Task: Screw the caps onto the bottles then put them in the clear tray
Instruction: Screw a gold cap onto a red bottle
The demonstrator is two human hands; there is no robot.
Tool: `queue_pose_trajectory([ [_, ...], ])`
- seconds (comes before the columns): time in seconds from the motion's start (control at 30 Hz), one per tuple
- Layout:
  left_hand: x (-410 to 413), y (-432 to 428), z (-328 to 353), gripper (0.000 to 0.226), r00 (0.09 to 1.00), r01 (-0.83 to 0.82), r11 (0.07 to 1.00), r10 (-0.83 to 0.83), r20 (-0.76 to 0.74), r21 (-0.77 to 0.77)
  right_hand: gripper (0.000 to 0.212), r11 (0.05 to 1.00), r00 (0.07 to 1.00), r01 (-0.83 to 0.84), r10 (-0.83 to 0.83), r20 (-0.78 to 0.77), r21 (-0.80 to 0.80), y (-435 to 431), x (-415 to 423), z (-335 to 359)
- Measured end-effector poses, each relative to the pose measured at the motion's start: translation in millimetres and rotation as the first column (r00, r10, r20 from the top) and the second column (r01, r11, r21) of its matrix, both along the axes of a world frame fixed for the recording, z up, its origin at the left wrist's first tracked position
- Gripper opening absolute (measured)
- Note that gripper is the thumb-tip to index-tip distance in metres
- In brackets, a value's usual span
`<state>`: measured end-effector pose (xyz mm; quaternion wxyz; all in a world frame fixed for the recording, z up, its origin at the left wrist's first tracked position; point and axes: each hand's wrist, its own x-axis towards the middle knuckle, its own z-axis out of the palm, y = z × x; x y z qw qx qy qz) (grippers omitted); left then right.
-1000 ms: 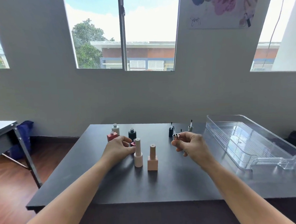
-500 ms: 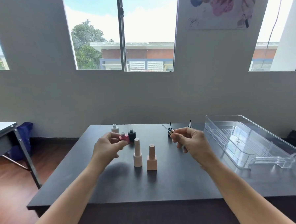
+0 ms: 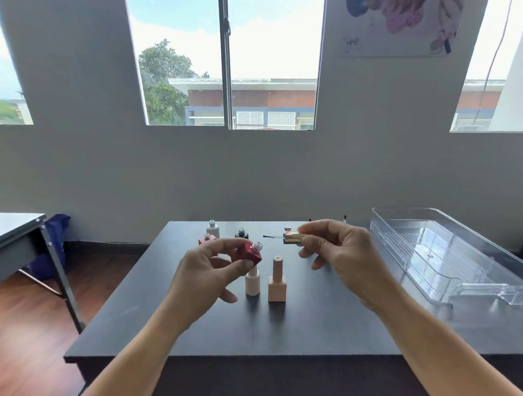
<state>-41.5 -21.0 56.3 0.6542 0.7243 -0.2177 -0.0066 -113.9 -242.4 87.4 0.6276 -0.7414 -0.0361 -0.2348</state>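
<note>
Two hands up: left hand [image 3: 211, 271] pinches the red bottle [image 3: 251, 254], neck tilted right; right hand [image 3: 339, 254] clamps the gold cap [image 3: 292, 238], brush pointing left toward that neck.

Place: small nail-care studio or training room, not a home kitchen or workshop.
Wall: poster [image 3: 396, 15] of painted fingernails and polish swatches, hung beside the window [image 3: 228, 57].
Worktop: plain dark table [image 3: 230, 329] carrying nail-polish bottles [image 3: 276, 280] and a clear tray [image 3: 456, 248].
Furnishing: second bare desk [image 3: 10, 232] at left, wood-look floor [image 3: 25, 331], undecorated grey walls.
Outlook: upper storey, rooftops and a tree outside.
</note>
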Motion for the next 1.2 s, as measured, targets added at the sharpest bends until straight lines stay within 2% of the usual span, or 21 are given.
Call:
queue_pose_trajectory([
  [0.37, 5.1, -7.7, -1.2, 0.029, 0.999, -0.035, 0.999, 0.033, 0.039, 0.039, 0.02, 0.995, 0.999, 0.011, -0.015, -0.039, -0.097, -2.5, -2.8, 0.6],
  [0.77, 0.9, -14.0, 5.0, 0.038, 0.991, -0.038, 0.995, 0.025, 0.128, 0.096, 0.023, 0.981, 0.999, 0.05, -0.048, 0.012, -0.189, 1.0, -1.2, 1.6],
  [0.93, -0.2, -17.6, 8.6, 0.029, 0.992, -0.047, 0.994, 0.035, 0.119, 0.099, 0.03, 0.987, 0.997, 0.06, -0.052, 0.054, -0.152, 5.9, -1.1, 2.9],
  [1.2, -8.2, -20.9, 14.3, 0.029, 0.991, -0.049, 0.993, 0.035, 0.126, 0.105, 0.021, 0.99, 0.998, 0.053, -0.05, 0.023, -0.132, 3.6, 3.8, -1.6],
])
